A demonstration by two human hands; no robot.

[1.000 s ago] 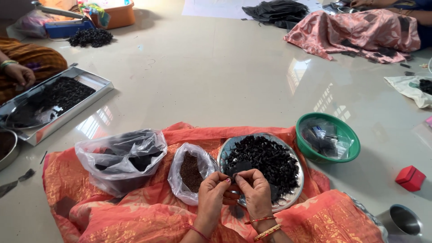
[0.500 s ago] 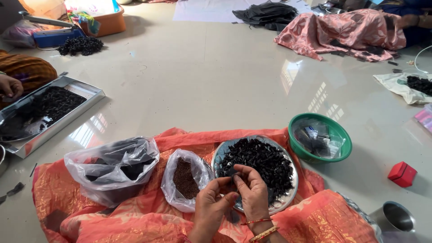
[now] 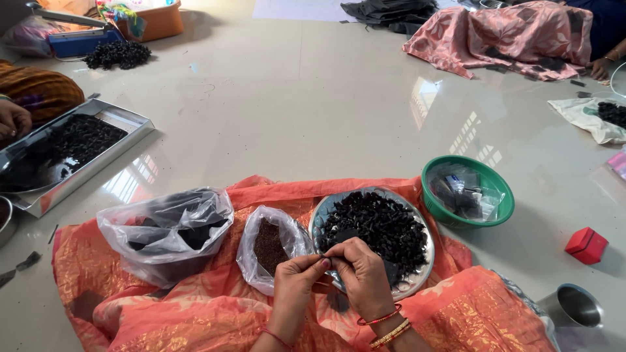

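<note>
My left hand (image 3: 297, 279) and my right hand (image 3: 360, 272) meet over the near rim of a round metal plate (image 3: 421, 276) heaped with small black pieces (image 3: 378, 225). Together the fingertips pinch one small dark piece (image 3: 328, 263) between them. The plate rests on orange cloth (image 3: 215, 313) spread over my lap. Left of the plate stands a small clear bag of brown grains (image 3: 268, 246), and further left a larger clear bag holding black pieces (image 3: 166, 228).
A green bowl (image 3: 467, 192) with plastic packets sits right of the plate, a red box (image 3: 586, 245) and a steel cup (image 3: 574, 308) beyond. At left another person's hand (image 3: 13, 119) works at a metal tray (image 3: 72, 150) of black pieces. Pink cloth (image 3: 502, 36) lies far right.
The view has shifted slightly. My hands stay together at the plate's near rim, fingers working the small piece; nothing else has moved.
</note>
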